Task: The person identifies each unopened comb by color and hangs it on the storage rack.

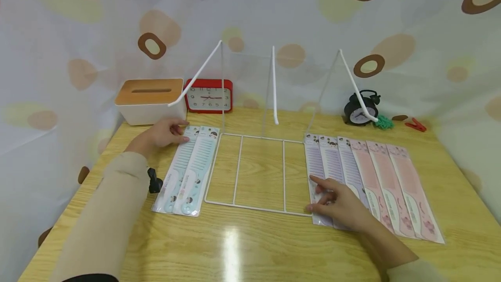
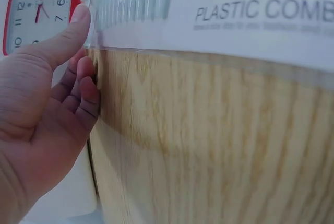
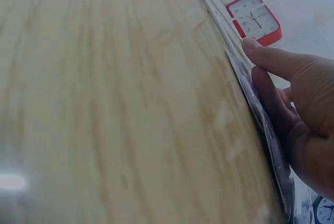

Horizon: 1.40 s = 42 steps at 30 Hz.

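Two light-blue packaged plastic combs (image 1: 197, 171) lie overlapping left of a white wire rack (image 1: 258, 209). My left hand (image 1: 163, 135) is at the upper left edge of the outer pack. In the left wrist view its thumb (image 2: 73, 33) reaches the pack's edge, with the other fingers loosely bent below. On the rack's right lie several packaged combs in an overlapping row, purple ones (image 1: 330, 158) first, then pink ones (image 1: 403, 182). Over the lower part of the purple packs is my right hand (image 1: 340, 201), thumb and index finger apart, fingertips by the leftmost pack's edge.
Three white prongs (image 1: 275, 86) of the rack jut up and forward over the table. Behind stand a tissue box (image 1: 150, 103), a red clock (image 1: 209, 95) and a black alarm clock (image 1: 360, 110). A green spiky object (image 1: 384, 122) and a red clothespin (image 1: 415, 124) lie at the back right.
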Motion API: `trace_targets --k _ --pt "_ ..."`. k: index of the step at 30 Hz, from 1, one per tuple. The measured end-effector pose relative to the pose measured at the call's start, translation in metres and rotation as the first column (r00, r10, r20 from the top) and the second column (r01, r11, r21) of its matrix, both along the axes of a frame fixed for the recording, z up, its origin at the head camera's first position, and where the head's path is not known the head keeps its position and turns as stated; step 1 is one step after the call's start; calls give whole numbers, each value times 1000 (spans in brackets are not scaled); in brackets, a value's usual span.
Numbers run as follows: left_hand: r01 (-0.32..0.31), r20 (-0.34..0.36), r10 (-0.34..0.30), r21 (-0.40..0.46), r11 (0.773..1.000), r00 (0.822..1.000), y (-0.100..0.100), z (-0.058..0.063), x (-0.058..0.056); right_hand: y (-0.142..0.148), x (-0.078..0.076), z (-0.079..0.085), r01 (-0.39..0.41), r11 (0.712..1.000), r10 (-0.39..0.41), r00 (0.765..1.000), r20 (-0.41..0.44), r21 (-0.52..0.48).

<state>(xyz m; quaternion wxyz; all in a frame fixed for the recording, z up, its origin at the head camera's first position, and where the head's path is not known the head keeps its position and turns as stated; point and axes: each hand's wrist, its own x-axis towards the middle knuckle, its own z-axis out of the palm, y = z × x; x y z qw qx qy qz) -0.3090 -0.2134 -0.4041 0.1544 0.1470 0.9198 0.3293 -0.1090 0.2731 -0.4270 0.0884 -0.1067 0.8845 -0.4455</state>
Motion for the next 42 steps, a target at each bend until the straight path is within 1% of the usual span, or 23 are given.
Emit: trace_targets --k 2,6,11,14,17,22,25,29,33,36,39,42 --pt "10 -4 -10 -12 1000 1000 0 2 -2 0 -1 -3 -3 1000 3 1000 -18 0" --pt "24 13 -23 -15 1000 1000 0 4 -5 -1 -3 -5 -6 1000 6 999 -35 21" --pt "26 4 -25 -19 999 1000 -1 1 -6 1 -3 -3 -43 999 43 999 -1 27" --pt "-6 10 6 -3 1000 1000 -2 -1 -6 2 -4 -2 -67 998 67 998 18 16" --pt "-39 14 39 20 999 999 -2 -2 -7 4 -4 -1 -66 998 65 997 34 9" --pt "-62 0 63 31 998 998 1 0 -5 5 -2 1 -58 998 58 997 41 6" --pt "-83 1 83 36 996 997 -1 3 0 4 -2 0 -61 998 60 997 42 8" --pt "-124 14 123 57 991 992 -11 9 9 -1 -3 -2 -65 998 65 997 52 15" --pt "-169 66 162 121 978 985 -21 16 20 -3 -3 -1 -72 997 70 996 61 23" --pt "-163 102 143 222 961 984 -23 21 25 -1 -2 1 -67 997 64 996 63 36" --pt "-133 98 106 338 932 990 -23 28 32 1 -2 2 -62 997 60 996 65 42" --pt "-108 61 90 430 896 994 -20 40 43 1 -2 3 -67 997 64 995 72 36"
